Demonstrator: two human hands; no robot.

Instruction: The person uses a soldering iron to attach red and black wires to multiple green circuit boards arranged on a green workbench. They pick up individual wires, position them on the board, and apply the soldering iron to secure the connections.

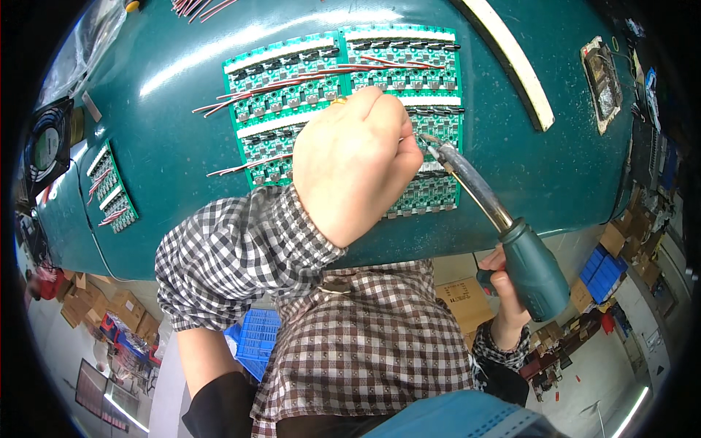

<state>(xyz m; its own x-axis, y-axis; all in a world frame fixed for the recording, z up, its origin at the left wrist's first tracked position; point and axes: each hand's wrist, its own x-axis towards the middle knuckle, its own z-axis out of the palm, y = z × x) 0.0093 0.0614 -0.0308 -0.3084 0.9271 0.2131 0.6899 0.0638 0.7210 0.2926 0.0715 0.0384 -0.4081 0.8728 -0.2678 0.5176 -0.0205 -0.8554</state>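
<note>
My left hand (354,164) is closed above green circuit board panels (252,109), its thumb and fingertips pressed together; what they pinch is hidden. The panels lie side by side on the bench, with rows of black and grey parts and white strips. In my right hand (509,299) is a soldering iron (539,271) with a thick dark green handle and a metal shaft. Its tip reaches the boards just right of my left fingertips. Thin red and white wires (292,82) lie across the upper board rows; another wire pair (248,166) runs toward my left hand.
A dark green mat (175,139) covers the bench. A curved white bar (511,62) and a worn tray (603,84) lie to the right. At left are a smaller board panel (112,188) and a black fan (50,146). More wires (201,7) lie at the far edge.
</note>
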